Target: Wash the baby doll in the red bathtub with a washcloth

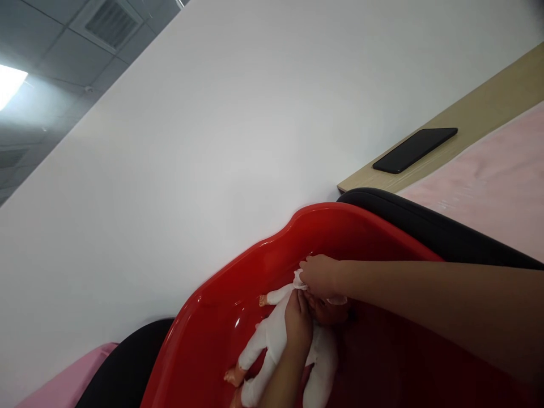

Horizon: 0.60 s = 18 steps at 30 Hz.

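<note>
A baby doll (276, 328) in a white outfit lies inside a red plastic tub (263, 255), its bare feet towards the lower left. My left hand (298, 318) rests over the doll's chest, fingers closed at the white fabric near the neck. Just above it, my right hand (319, 276) pinches a bit of white cloth (299, 279) by the doll's head. Whether that cloth belongs to the outfit cannot be made out. The doll's head (329, 310) is partly hidden under my right hand and wrist.
Black rounded supports (408, 218) border the tub on both sides. A black phone (414, 150) lies on a wooden ledge (480, 110) beside a pink surface (501, 181). Behind the tub rises a white wall (204, 158). Something pink (72, 379) shows at lower left.
</note>
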Motion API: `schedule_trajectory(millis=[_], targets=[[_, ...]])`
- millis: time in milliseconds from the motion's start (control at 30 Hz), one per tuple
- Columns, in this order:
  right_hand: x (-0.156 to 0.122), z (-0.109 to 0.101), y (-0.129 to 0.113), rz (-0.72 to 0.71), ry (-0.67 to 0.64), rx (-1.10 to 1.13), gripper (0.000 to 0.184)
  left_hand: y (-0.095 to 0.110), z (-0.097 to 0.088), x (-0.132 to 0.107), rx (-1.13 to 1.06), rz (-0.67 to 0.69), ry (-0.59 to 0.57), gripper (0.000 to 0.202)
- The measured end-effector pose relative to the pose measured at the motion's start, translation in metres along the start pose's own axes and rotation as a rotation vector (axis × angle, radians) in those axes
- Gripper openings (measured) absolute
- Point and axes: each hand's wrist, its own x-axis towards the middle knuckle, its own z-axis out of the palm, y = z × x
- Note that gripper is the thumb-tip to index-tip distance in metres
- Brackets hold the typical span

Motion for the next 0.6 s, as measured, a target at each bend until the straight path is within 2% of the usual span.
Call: schedule_trajectory(millis=[200,467,600], targets=[[0.0015,0.0006,-0.0005,-0.008,0.012,-0.034,0.02,-0.0038,0.0018,0.0004,0.01,0.008,0.013,0.042],[0.0,-0.0019,-0.0002,-0.039,-0.018,-0.061,0.028,-0.0048,0.0022,0.001,0.024,0.013,0.012,0.044],[-0.0012,-0.0043,-0.0013,-0.018,-0.03,-0.057,0.026,-0.0013,0.0014,0.0004,0.029,0.004,0.018,0.046]])
